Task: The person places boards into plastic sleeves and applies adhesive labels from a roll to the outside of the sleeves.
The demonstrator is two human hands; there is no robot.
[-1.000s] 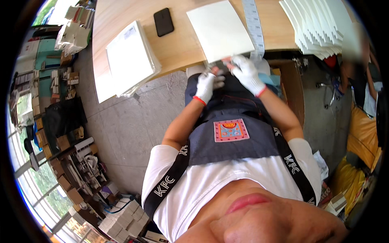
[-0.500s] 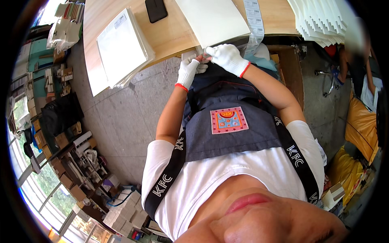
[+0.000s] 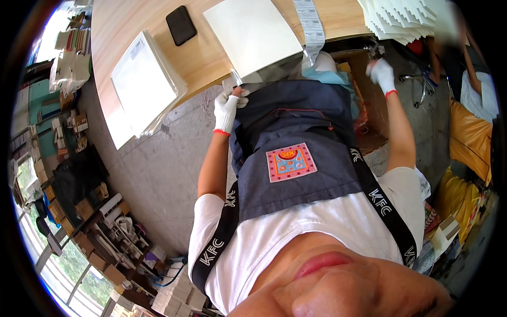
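Note:
My left hand [image 3: 228,107], in a white knit glove with a red cuff, is at the table's front edge. Its bare thumb and fingertip pinch the near left corner of a clear plastic sleeve [image 3: 274,70]. A white sheet [image 3: 254,33] lies flat on the table, with the sleeve's film reaching past its near edge. Away to the right, my right hand [image 3: 381,75], gloved the same way, hangs over a cardboard box [image 3: 376,108]. Its fingers are curled together; whether anything small is between them cannot be made out.
On the wooden table [image 3: 208,63] are a stack of clear-sleeved white sheets [image 3: 143,87], a black phone [image 3: 181,25] and a strip of labels [image 3: 309,24]. White folded pieces [image 3: 401,18] stand at the far right. Beyond the box are a chair base [image 3: 421,92] and another person [image 3: 470,74].
My right hand has left the sleeve's edge and swung right, over the box. My left hand stays by the sleeve corner. The whole view has shifted slightly.

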